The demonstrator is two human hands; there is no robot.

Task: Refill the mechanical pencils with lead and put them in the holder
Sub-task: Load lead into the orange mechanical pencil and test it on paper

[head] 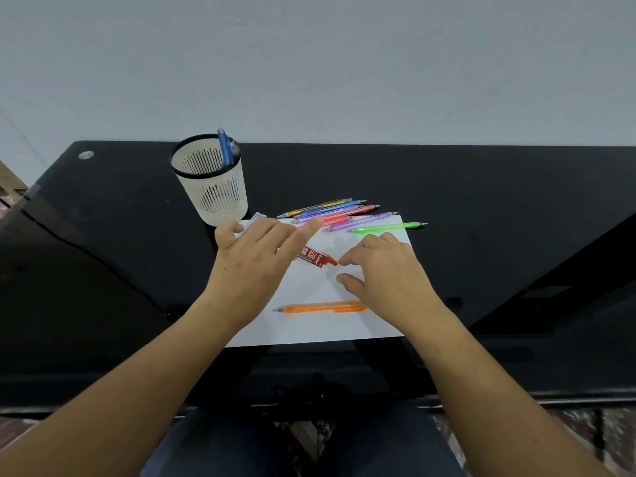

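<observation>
A red lead case (316, 258) lies on a white sheet of paper (309, 328). My left hand (254, 259) hovers over its left end with fingers straight, covering part of it. My right hand (385, 270) is just right of the case, forefinger and thumb apart near its red cap, holding nothing. An orange mechanical pencil (323, 308) lies across the paper below both hands. Several coloured pencils (330, 211) and a green pencil (385, 228) lie at the paper's far edge. The white mesh holder (213, 194) stands behind my left hand with a blue pencil (225, 149) in it.
A small clear plastic piece (257, 218) lies by my left thumb at the foot of the holder. The black glass desk (481, 208) stretches out on both sides, against a pale wall. My legs show beneath the desk's near edge.
</observation>
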